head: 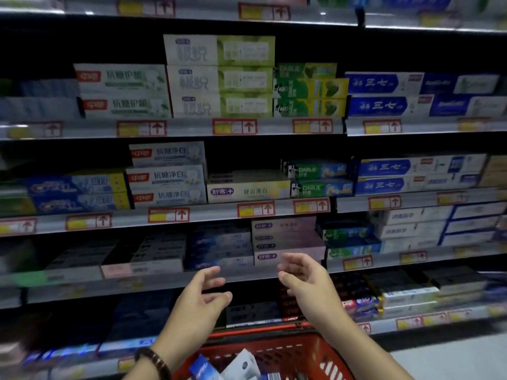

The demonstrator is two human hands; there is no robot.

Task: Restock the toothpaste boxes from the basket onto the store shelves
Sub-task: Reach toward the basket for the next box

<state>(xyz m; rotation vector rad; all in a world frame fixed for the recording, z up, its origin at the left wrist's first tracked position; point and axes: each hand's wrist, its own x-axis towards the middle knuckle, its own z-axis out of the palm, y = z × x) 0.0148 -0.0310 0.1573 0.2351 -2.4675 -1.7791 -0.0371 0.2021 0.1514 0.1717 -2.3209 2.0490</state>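
- Long shelves (pixel 192 130) run from side to side, tier above tier, each with a pale front rail.
- Red-framed price tags (pixel 141 128) with upward arrows sit along the rails.
- The shelf backs are dark; light glints on the top rail (pixel 323 13).
- Grey floor (pixel 452 360) shows at the lower right.
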